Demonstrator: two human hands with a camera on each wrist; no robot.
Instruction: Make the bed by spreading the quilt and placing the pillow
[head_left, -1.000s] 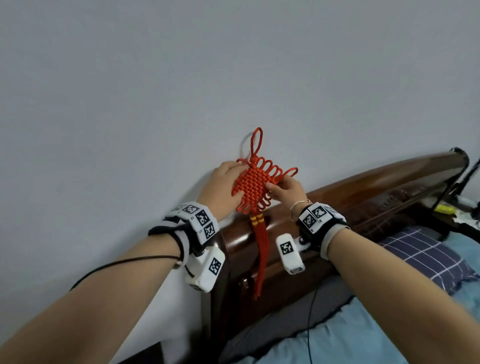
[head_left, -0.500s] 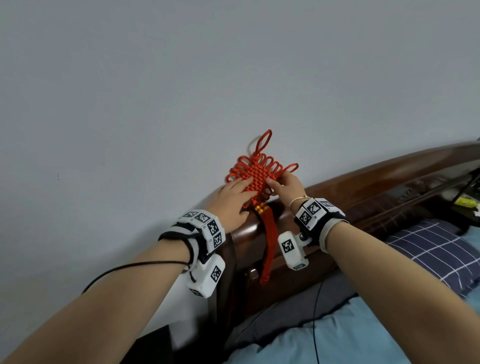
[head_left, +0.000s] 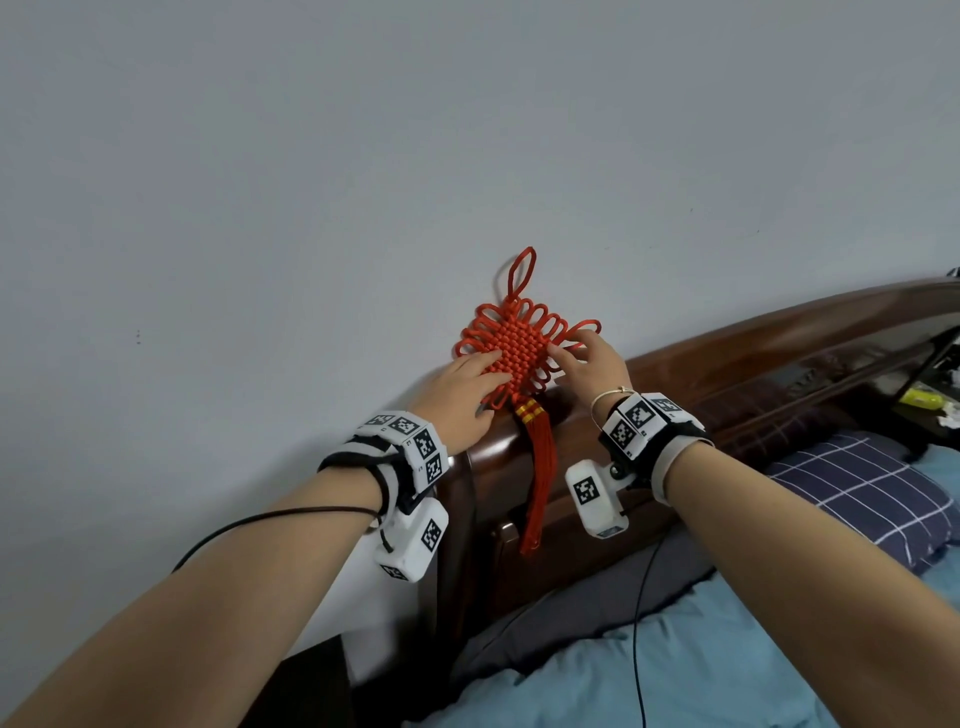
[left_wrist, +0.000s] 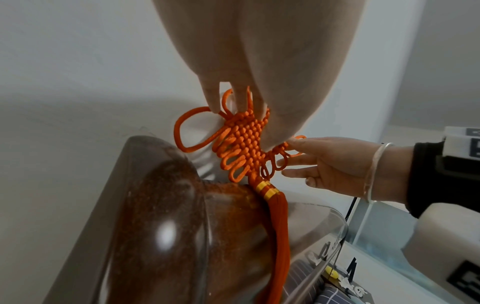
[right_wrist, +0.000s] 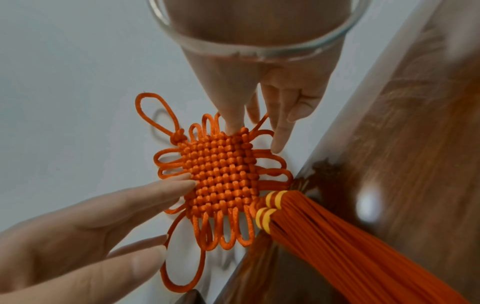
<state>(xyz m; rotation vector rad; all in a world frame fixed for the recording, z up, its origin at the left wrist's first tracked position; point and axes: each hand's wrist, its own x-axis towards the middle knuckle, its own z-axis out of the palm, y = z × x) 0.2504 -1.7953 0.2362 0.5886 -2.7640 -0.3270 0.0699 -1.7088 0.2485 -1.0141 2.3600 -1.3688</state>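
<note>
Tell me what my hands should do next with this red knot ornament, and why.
Probably lift both hands away: the left hand and right hand press the red knot flat against the wall, its tassel draped over the headboard.

We see a knot ornament (head_left: 522, 345) of smooth, satiny red cord with a silky thread tassel (head_left: 539, 478), a glossy polished wood headboard (head_left: 753, 358), a matt painted wall (head_left: 311, 182), and soft matt blue cloth quilt (head_left: 675, 670).
</note>
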